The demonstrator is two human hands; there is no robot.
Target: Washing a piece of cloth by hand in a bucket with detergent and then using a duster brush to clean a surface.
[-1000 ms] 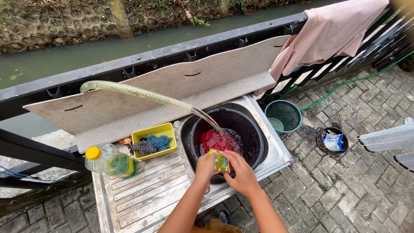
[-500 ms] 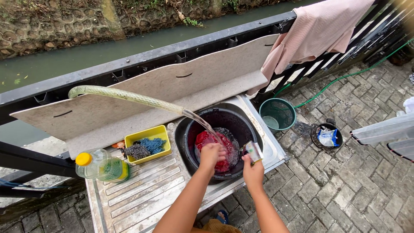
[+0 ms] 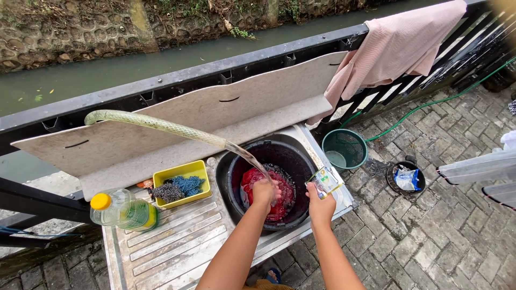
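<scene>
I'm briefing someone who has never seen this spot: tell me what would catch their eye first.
First, the green hose pouring water into the black basin set in the metal sink, where the left hand presses on red cloth. The right hand holds a small sachet in its grip over the basin's right rim. A pink cloth hangs on the railing, upper right, above the canal.

Left arm: we stretch it forward, bare.
Left hand [image 3: 264, 191]: our fingers curl loosely inward, palm down.
Right hand [image 3: 321, 207]: raised beside it, our fingers pinched shut on something small.
</scene>
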